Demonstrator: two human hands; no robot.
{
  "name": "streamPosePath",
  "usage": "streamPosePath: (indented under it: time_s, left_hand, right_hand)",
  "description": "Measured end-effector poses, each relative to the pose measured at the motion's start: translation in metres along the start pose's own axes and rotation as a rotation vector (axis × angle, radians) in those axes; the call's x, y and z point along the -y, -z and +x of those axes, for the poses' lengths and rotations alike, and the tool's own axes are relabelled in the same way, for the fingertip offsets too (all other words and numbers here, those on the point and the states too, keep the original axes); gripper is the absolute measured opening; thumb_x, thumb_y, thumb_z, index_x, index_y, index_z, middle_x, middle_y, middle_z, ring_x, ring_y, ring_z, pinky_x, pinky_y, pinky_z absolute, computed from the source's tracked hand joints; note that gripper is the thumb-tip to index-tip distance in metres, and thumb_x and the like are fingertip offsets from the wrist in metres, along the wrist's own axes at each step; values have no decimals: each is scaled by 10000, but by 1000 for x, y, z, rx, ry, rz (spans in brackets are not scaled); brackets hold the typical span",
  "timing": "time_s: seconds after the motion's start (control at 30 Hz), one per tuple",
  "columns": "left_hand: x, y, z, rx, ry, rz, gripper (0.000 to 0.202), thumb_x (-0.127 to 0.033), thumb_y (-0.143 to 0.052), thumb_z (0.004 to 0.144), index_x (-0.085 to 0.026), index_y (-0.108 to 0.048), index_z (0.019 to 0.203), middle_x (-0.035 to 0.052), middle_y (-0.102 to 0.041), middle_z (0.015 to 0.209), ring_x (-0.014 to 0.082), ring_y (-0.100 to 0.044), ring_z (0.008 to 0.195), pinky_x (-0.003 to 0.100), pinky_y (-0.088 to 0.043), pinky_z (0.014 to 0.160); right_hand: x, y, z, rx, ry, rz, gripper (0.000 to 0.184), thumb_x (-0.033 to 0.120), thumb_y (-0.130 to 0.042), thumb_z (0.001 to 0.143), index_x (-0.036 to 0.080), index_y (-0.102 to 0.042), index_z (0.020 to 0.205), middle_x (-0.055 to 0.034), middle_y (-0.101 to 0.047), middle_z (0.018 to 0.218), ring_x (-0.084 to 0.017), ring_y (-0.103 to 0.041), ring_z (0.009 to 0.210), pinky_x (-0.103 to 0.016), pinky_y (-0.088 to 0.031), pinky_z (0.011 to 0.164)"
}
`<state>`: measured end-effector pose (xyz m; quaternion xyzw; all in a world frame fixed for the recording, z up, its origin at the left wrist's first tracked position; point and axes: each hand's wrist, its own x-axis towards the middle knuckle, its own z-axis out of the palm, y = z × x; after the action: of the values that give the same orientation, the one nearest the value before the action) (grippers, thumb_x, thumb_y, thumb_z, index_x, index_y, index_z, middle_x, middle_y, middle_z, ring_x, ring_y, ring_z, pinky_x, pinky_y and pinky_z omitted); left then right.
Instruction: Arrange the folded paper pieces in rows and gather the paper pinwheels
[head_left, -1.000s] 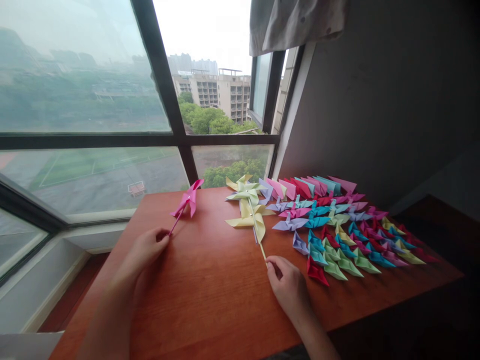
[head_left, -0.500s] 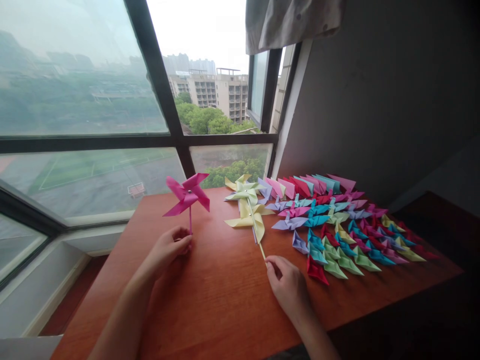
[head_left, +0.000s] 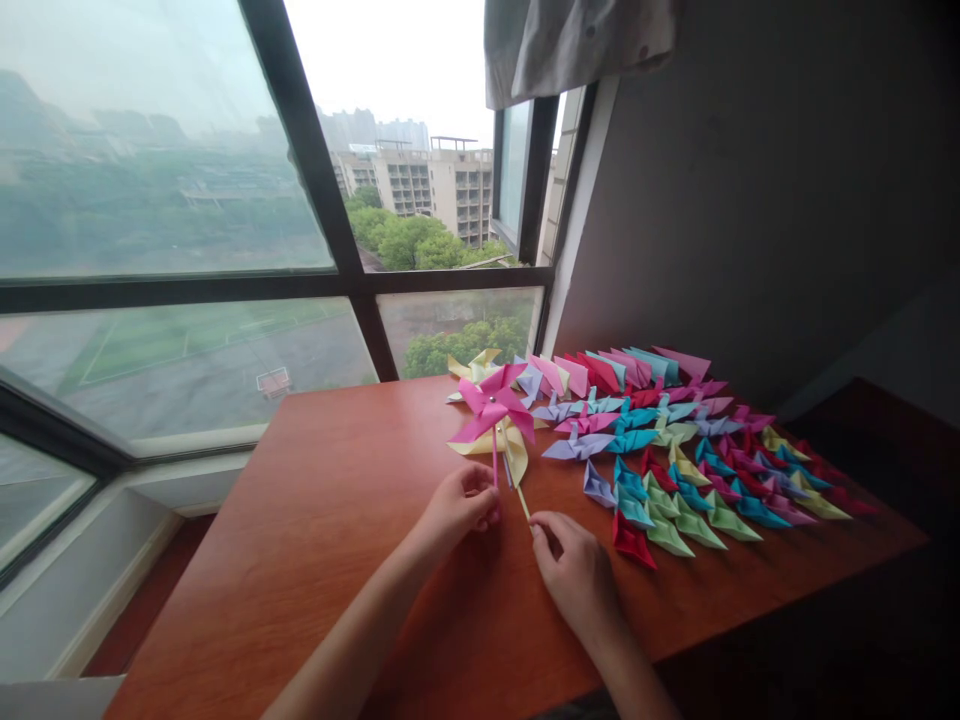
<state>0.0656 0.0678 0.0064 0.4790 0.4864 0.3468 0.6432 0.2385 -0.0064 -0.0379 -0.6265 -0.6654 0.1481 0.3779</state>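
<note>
My left hand (head_left: 469, 500) is closed round the thin stick of a pink paper pinwheel (head_left: 492, 398), which stands upright near the table's middle. Just to its right, my right hand (head_left: 570, 555) pinches the lower end of a pale stick (head_left: 523, 503) that slants up and away. The upper part of that stick, and the light green pinwheel on it, are mostly hidden behind the pink one. Beneath lies a yellow pinwheel (head_left: 511, 455). Another yellow pinwheel (head_left: 480, 362) shows at the back, partly covered.
Rows of folded paper cranes and boats (head_left: 675, 455) in many colours cover the table's right side. Folded paper pieces (head_left: 600, 372) line the back. The brown wooden table (head_left: 315, 480) meets a window (head_left: 442, 285), with a gap to the floor at left.
My left hand has carried the pink pinwheel to the right, in front of the light green one. My right hand has stayed almost still.
</note>
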Motion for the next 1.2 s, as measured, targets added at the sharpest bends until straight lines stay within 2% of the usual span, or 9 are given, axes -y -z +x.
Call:
streamPosePath:
  time_s: [0.13, 0.33, 0.53, 0.7, 0.8, 0.9, 1.07, 1.2]
  left_hand:
    - [6, -15, 12, -27, 34, 5, 252, -284, -726, 721, -174, -534, 841, -28, -597, 555, 96, -565, 465, 170, -379, 423]
    - [6, -23, 24, -59, 25, 5, 222, -237, -703, 743, -176, -517, 849, -31, -589, 539, 102, -574, 468, 175, -392, 432]
    - [15, -32, 28, -66, 9, 32, 234, -200, -654, 757, -178, -492, 925, -42, -573, 566, 113, -574, 462, 195, -427, 426]
    - [15, -24, 22, -108, -84, 101, 315, -209, -678, 727, -174, -525, 1000, -22, -598, 729, 102, -565, 507, 210, -456, 441]
    - [13, -15, 13, -99, -168, 219, 249, -211, -661, 743, -170, -567, 971, 10, -625, 802, 116, -594, 576, 212, -464, 477]
    - [12, -8, 4, -36, -232, 375, 158, -194, -586, 796, -159, -607, 948, 42, -656, 825, 133, -616, 608, 227, -476, 517]
    - [9, -1, 0, 28, -309, 481, 147, -213, -572, 825, -159, -644, 942, 56, -683, 845, 151, -631, 648, 241, -484, 570]
    - [4, 7, 0, -30, -345, 519, 143, -228, -572, 831, -159, -669, 910, 60, -693, 863, 159, -628, 689, 257, -489, 625]
  right_hand:
    - [1, 1, 0, 4, 2, -2, 269, 199, -442, 894, 203, -709, 928, -61, -730, 908, -186, -691, 793, -260, -517, 753]
    - [3, 2, 0, 16, -8, 1, 269, 194, -438, 896, 205, -705, 929, -60, -729, 910, -188, -687, 788, -263, -511, 751]
    - [4, 3, 0, 9, 3, 10, 270, 188, -439, 895, 207, -707, 924, -57, -731, 903, -183, -687, 787, -251, -502, 730]
    - [3, 2, 0, 15, -7, 24, 263, 179, -438, 898, 198, -699, 921, -58, -726, 903, -188, -682, 798, -261, -492, 742]
    - [3, 1, 0, 21, -15, 28, 249, 183, -447, 899, 202, -695, 920, -52, -724, 912, -190, -682, 809, -266, -490, 745]
    - [3, 1, 0, 18, -18, 31, 248, 192, -448, 902, 203, -694, 930, -55, -723, 919, -193, -681, 811, -274, -491, 750]
    - [2, 2, -1, -4, -22, 79, 251, 214, -446, 910, 198, -695, 932, -69, -718, 916, -195, -678, 800, -282, -502, 755]
    - [6, 5, -2, -64, -28, 156, 251, 229, -445, 917, 192, -693, 941, -77, -714, 920, -196, -674, 821, -281, -506, 752]
